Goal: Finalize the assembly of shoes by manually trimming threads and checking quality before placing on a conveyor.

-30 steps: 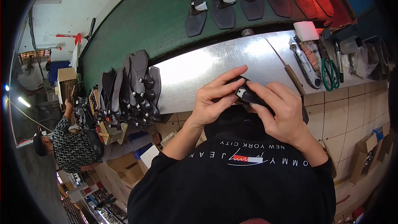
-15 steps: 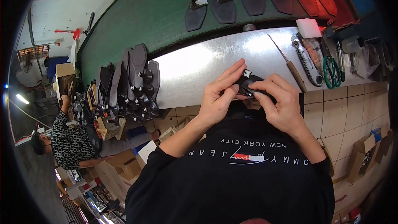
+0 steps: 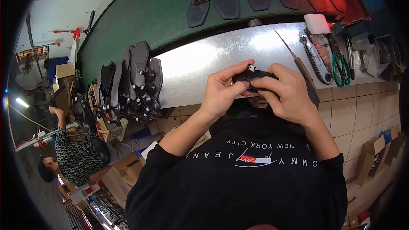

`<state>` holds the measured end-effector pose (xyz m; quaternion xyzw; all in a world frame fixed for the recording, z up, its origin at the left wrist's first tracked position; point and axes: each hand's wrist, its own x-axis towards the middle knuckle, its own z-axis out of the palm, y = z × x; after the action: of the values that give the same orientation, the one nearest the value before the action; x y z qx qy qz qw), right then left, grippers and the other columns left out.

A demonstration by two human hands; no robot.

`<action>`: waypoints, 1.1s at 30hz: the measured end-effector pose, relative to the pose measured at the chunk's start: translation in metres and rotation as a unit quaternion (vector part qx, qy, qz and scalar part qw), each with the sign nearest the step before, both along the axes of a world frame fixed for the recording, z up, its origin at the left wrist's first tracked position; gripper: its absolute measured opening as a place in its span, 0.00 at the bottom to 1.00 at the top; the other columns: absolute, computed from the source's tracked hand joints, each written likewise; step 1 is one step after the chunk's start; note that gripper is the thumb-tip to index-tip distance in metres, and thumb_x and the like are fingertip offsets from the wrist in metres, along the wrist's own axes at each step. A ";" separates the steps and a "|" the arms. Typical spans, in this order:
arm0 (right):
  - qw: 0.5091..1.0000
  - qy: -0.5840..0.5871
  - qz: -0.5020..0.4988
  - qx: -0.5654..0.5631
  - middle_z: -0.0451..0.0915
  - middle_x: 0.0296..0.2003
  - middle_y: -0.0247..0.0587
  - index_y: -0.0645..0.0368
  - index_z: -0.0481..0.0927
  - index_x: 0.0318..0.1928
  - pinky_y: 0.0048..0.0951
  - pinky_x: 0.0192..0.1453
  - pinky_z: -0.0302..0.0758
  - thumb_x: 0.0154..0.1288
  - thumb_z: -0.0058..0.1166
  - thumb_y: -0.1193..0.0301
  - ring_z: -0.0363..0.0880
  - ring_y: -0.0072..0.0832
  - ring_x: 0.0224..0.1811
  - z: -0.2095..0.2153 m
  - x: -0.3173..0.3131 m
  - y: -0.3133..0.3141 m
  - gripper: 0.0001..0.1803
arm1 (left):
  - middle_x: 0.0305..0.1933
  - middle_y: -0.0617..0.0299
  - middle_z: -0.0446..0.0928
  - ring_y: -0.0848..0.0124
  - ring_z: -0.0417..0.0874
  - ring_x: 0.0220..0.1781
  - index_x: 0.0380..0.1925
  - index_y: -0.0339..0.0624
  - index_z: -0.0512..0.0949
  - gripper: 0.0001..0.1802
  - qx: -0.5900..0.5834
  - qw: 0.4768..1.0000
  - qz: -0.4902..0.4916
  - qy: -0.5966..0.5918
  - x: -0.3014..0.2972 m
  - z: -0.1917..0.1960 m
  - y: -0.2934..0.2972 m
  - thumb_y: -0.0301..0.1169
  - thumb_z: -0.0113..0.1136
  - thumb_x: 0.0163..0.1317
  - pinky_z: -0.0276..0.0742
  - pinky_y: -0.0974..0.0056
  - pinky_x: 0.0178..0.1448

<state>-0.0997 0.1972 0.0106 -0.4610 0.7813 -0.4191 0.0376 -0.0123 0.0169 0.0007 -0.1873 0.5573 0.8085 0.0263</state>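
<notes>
Between my hands, at the near edge of the metal table, is a dark sandal (image 3: 251, 76) with glossy black straps and a small white piece at its top. My left hand (image 3: 222, 90) grips the strap end, thumb bent in toward the middle. Fingers of my right hand (image 3: 290, 94) pinch the straps from the other side. The sandal's grey-black sole shows partly past my right wrist; the rest is hidden by my hands.
A heap of dark sandals (image 3: 138, 74) lies at the left. Further sandals (image 3: 199, 10) stand in a row on the green surface (image 3: 170, 12), the rightmost under red light. An awl (image 3: 298, 59), a cutter (image 3: 315, 57) and green-handled scissors (image 3: 341, 68) lie right. A co-worker (image 3: 81, 153) stands far left.
My hands have lifted slightly and turned the sandal, so more strap and the sole's edge beside my right wrist now show. The co-worker's arm at left has moved.
</notes>
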 end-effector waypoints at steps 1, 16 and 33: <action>0.998 -0.055 0.011 -0.004 0.73 0.30 0.40 0.54 0.82 0.36 0.36 0.34 0.71 0.49 0.61 0.76 0.77 0.40 0.33 -0.001 0.000 0.001 0.11 | 0.59 0.51 0.75 0.70 0.83 0.47 0.55 0.34 0.75 0.25 0.002 1.000 0.003 -0.010 -0.001 0.000 0.000 0.12 0.53 0.55 0.86 0.71 0.40; 0.982 -0.187 -0.018 -0.033 0.74 0.31 0.39 0.54 0.79 0.35 0.33 0.35 0.72 0.47 0.64 0.74 0.78 0.37 0.32 -0.016 0.009 0.003 0.12 | 0.56 0.54 0.78 0.75 0.83 0.42 0.52 0.36 0.78 0.25 -0.025 0.998 -0.033 -0.042 -0.009 0.003 -0.004 0.12 0.52 0.53 0.85 0.74 0.39; 0.988 0.014 -0.064 -0.142 0.75 0.32 0.40 0.51 0.82 0.35 0.32 0.31 0.73 0.43 0.67 0.73 0.77 0.37 0.28 -0.018 0.021 0.000 0.14 | 0.63 0.49 0.71 0.70 0.86 0.38 0.61 0.33 0.68 0.24 0.182 0.978 -0.021 -0.102 -0.011 0.022 -0.013 0.24 0.48 0.63 0.87 0.72 0.36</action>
<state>-0.0791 0.1973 -0.0079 -0.4163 0.7425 -0.5206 -0.0662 -0.0233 0.0044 0.0230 -0.2489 0.3986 0.8725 0.1338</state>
